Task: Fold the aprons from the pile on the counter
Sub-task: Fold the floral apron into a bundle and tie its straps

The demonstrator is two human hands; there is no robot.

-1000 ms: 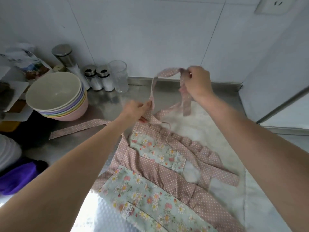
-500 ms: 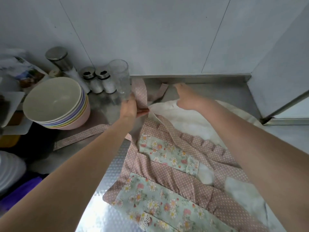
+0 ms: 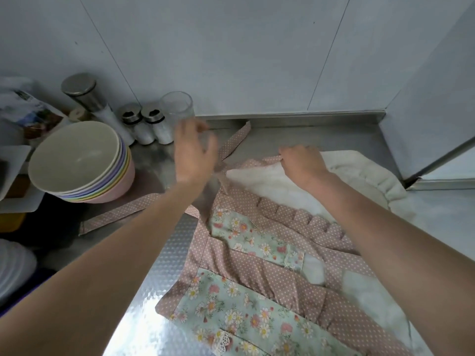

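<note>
A pink polka-dot apron point(image 3: 259, 273) with green floral panels lies spread on the steel counter point(image 3: 159, 278), over a white quilted cloth point(image 3: 359, 173). Its neck strap point(image 3: 232, 142) lies flat toward the back wall, and one waist tie point(image 3: 120, 214) trails left. My left hand point(image 3: 194, 152) hovers above the strap with fingers loosely spread, holding nothing. My right hand point(image 3: 302, 163) rests at the apron's top edge, its fingertips pinching the pink hem against the white cloth.
A stack of pastel bowls point(image 3: 79, 163) stands at the left. Behind it are a steel-lidded canister point(image 3: 84, 95), two shakers point(image 3: 146, 127) and a clear glass point(image 3: 177, 109) close to my left hand. White plates point(image 3: 12, 271) sit at the far left edge.
The strap, held up by both hands earlier, now lies on the counter. My left hand has let go and lifted. My right hand moved to the apron's top edge.
</note>
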